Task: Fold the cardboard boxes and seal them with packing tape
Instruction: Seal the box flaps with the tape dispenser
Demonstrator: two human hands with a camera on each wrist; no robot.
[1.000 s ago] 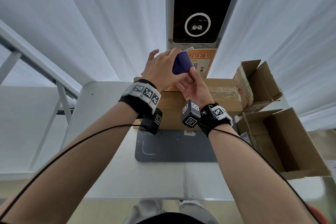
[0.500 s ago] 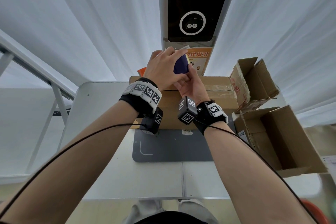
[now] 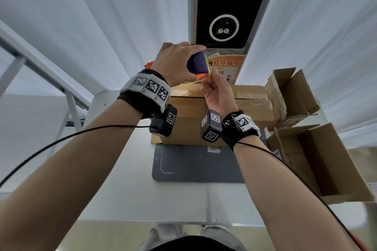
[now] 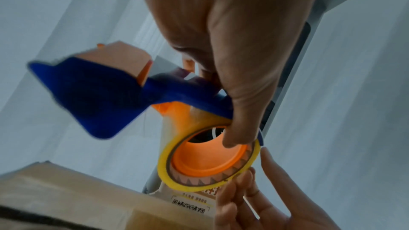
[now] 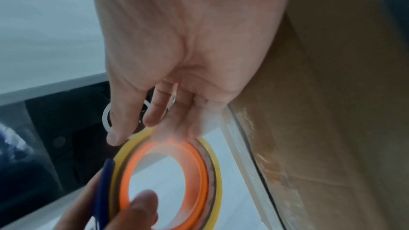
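The blue tape dispenser [image 3: 196, 64] is gripped by the left hand [image 3: 175, 63] above the closed box [image 3: 240, 96] at the desk's far edge. The yellow tape roll [image 4: 208, 160] is pinched at its rim by the right hand [image 3: 219, 93], fingers curled.

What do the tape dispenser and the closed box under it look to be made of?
Tape dispenser: looks like moulded plastic, matte blue body, with a smooth orange hub that glows translucent.
Closed box: brown corrugated cardboard, matte; a glossy clear tape strip shines along its top seam.

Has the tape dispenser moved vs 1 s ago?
Yes. The dispenser, in the left hand's grip, has risen and shifted slightly left against the orange sign, now barely overlapping the sign's left edge.
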